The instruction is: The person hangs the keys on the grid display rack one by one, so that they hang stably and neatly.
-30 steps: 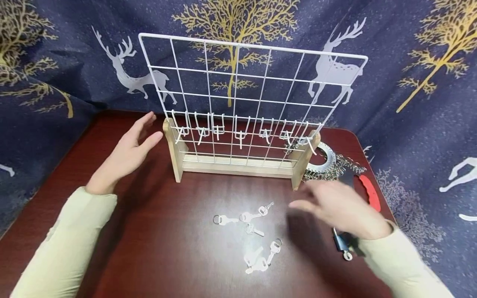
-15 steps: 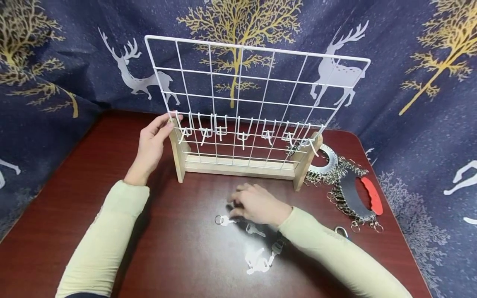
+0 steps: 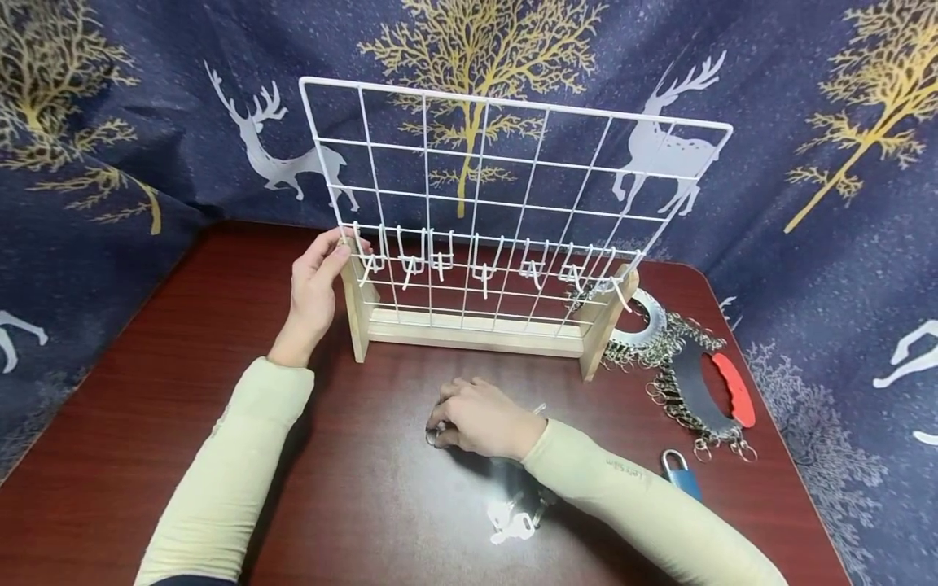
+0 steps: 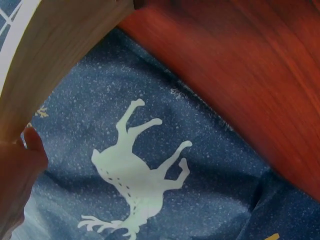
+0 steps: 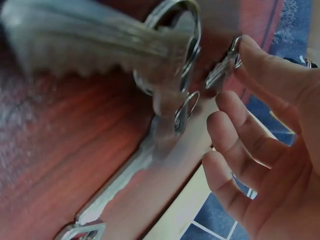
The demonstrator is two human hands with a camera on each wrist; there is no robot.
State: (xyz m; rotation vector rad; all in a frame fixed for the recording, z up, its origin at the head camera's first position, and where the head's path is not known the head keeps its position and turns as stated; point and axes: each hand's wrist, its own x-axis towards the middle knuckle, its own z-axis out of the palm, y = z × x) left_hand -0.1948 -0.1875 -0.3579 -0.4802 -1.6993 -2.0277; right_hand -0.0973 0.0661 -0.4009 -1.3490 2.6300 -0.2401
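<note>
My left hand point(image 3: 315, 285) grips the upper end of the left wooden post point(image 3: 357, 317) of a white wire grid rack point(image 3: 513, 103). In the left wrist view, a thumb tip rests against the wood. A row of white wire hooks point(image 3: 484, 273) hangs across the grid's lower part. Low over the table, my right hand point(image 3: 476, 415) curls around a small key point(image 5: 220, 70), its thumb tip on the key's ring; the index finger is hidden in the right wrist view. Other keys point(image 3: 513, 525) lie nearer me, lit by glare. A blurred ringed key point(image 5: 100, 45) looms near that camera.
On the right lie a blue padlock point(image 3: 683, 478), a dark curved piece with a red handle point(image 3: 735, 391) fringed with small rings, and a silver ring plate point(image 3: 648, 334). A deer-print cloth point(image 3: 249, 195) hangs behind the table.
My left hand has moved right from free air onto the rack's post. My right hand has swept left from the right side to the leftmost key, uncovering the padlock and red-handled piece.
</note>
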